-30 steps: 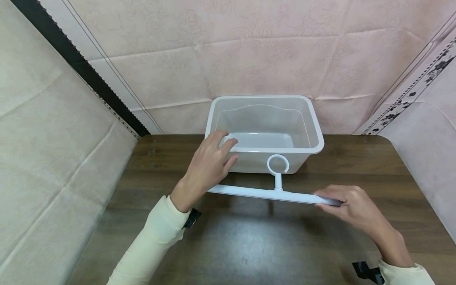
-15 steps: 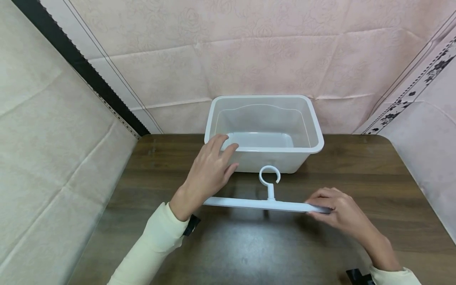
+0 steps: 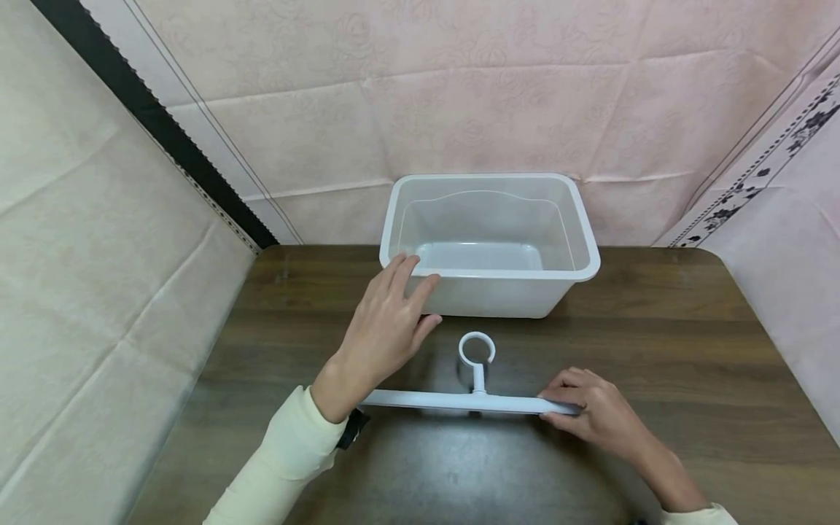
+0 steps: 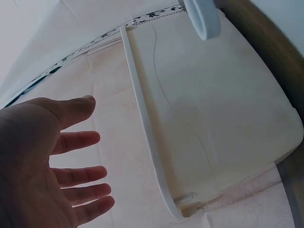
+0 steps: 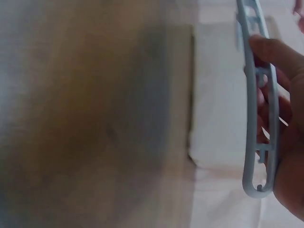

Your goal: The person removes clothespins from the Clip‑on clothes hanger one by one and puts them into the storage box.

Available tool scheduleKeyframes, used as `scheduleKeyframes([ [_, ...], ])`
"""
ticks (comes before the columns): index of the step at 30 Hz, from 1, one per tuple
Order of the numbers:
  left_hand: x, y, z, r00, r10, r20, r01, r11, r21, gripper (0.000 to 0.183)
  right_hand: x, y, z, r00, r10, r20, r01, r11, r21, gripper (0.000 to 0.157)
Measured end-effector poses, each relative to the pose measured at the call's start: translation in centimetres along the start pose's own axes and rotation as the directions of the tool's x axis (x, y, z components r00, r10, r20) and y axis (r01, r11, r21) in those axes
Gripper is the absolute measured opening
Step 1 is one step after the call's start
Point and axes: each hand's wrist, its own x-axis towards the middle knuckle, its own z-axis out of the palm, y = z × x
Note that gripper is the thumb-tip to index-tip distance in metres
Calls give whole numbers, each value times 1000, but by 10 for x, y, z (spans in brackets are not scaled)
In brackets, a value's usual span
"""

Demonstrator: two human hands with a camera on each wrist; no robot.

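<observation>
A pale plastic hanger (image 3: 453, 400) with a round hook lies crosswise in front of a white plastic bin (image 3: 488, 295). My right hand (image 3: 593, 408) grips its right end, thumb on one side and fingers on the other. The right wrist view shows that end of the hanger (image 5: 251, 114) as a slotted bar with small notches inside. My left hand (image 3: 377, 321) is spread with fingers extended, in front of the bin's near left corner. It hides the hanger's left end in the head view. Nothing is in the left palm in the left wrist view.
The bin stands at the back of a dark wooden table (image 3: 315, 292), against a pale cloth backdrop (image 3: 485, 109). More cloth hangs at both sides. The bin's visible floor is bare.
My right hand has brought the hanger toward me and to the left, lower in the head view and away from the bin. My left hand has shifted only slightly toward me.
</observation>
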Motion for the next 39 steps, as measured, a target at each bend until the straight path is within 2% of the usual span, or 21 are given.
scheduleKeyframes([
  [6, -1, 2, 0, 1000, -2, 15, 1, 1000, 20, 50, -7, 1, 11, 999, 50, -7, -51, 998, -49, 29],
  [15, -1, 6, -1, 1000, 2, 31, -3, 1000, 26, 59, -12, 3, 18, 998, 49, 49, -46, 997, -68, 29],
  [22, -4, 9, 0, 999, 15, 30, -16, 1000, 25, 64, -17, 2, 22, 993, 78, 92, -72, 995, -74, 26],
  [30, -4, 12, 1, 999, 19, 47, -21, 999, 37, 67, -22, 2, 20, 991, 77, 111, -58, 985, -160, 28],
  [36, -4, 15, -1, 998, 14, 60, -17, 999, 38, 67, -22, -2, 19, 980, 91, 179, -50, 974, -219, 25],
  [39, -4, 15, -2, 998, 14, 63, -17, 999, 44, 67, -18, -6, 14, 977, 107, 184, -63, 971, -232, 24],
])
